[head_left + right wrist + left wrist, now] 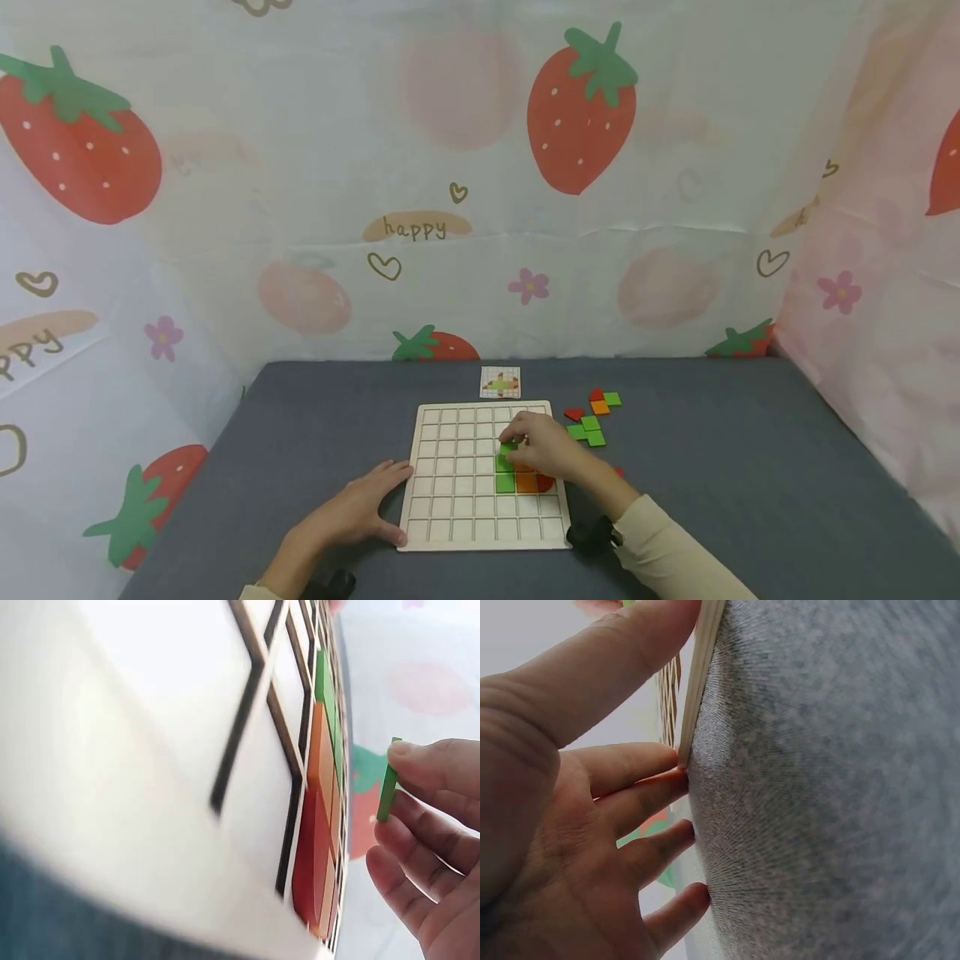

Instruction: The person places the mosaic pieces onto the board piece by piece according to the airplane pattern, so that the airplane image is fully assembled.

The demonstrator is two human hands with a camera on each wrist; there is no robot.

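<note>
A pale wooden grid board (450, 507) lies on the dark grey table. My left hand (358, 507) rests at its left edge, fingers spread, with thumb and fingertips touching the rim. Above the board, my right hand (551, 446) pinches a green square tile (388, 781) between thumb and fingers. In the right wrist view the held tile is apart from the board's surface. Under the hand, a green tile (505, 483), an orange tile (526, 483) and a red tile (545, 483) with a rounded side sit in the grid's cells; the hand partly hides other tiles there.
Behind the board lies a small card (500, 382) with a coloured tile pattern. Right of the board are loose green tiles (595, 437), an orange tile (600, 407) and red tiles (574, 414). A strawberry-print curtain (480, 183) hangs behind the table.
</note>
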